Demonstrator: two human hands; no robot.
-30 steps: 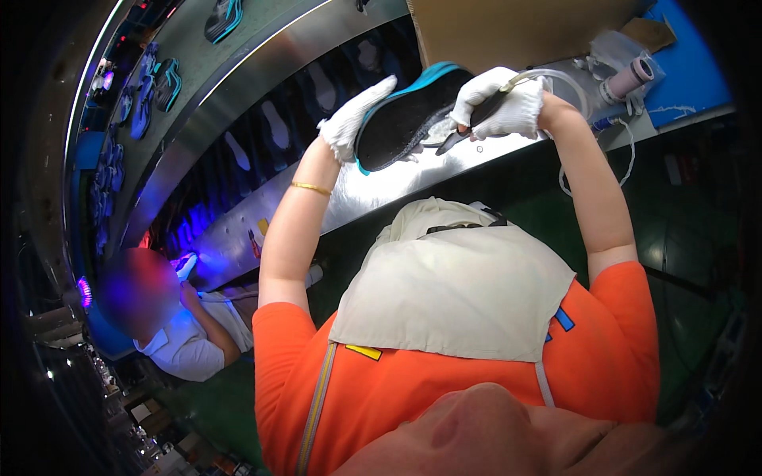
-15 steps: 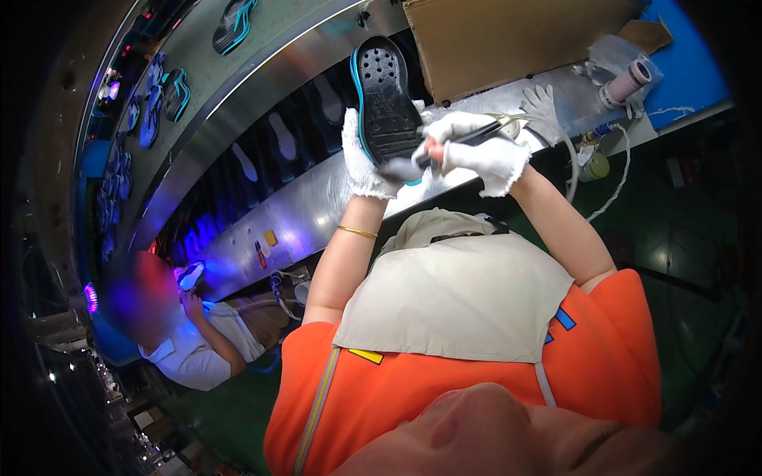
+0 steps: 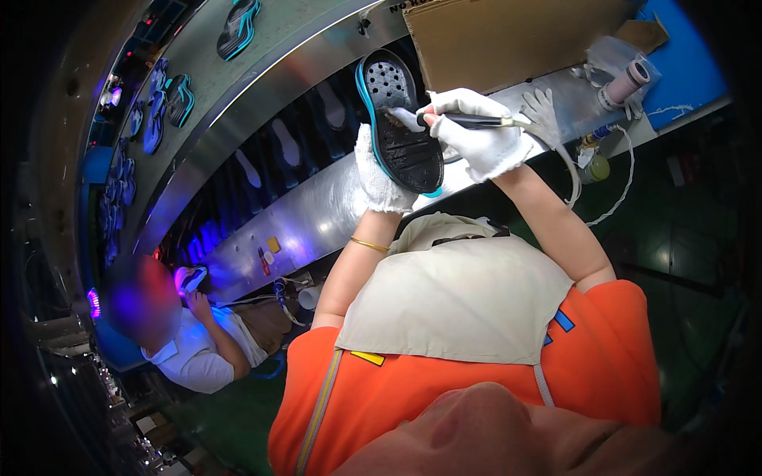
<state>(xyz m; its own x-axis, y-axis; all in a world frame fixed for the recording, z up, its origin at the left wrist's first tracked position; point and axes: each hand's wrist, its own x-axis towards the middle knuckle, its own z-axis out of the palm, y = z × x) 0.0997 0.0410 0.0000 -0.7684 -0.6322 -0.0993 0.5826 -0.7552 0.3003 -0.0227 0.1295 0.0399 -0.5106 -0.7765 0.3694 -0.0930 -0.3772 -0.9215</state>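
In my left hand (image 3: 379, 178), which wears a white knit glove, lies a black shoe sole (image 3: 413, 165) with a turquoise edge. The sole is tilted, its holed end pointing away from me. My gloved right hand (image 3: 486, 141) is closed round the dark handle of a brush (image 3: 478, 121), and a pale hose (image 3: 565, 155) trails from its back end. The brush's pale tip is over the middle of the sole and seems to touch it, just below the holes. A bare fingertip shows through the right glove.
Beyond the sole runs a conveyor with several pale insoles (image 3: 286, 143) in dark slots, behind a metal rail (image 3: 294, 62). A cardboard box (image 3: 508, 40), a spare glove (image 3: 541, 111) and a pink cylinder (image 3: 627, 86) stand at right. A co-worker (image 3: 190, 349) sits at left, holding a shoe part.
The brush has moved from the sole's near end up to its middle. My left hand and the sole have shifted slightly right and nearer. The co-worker's shoe part has turned.
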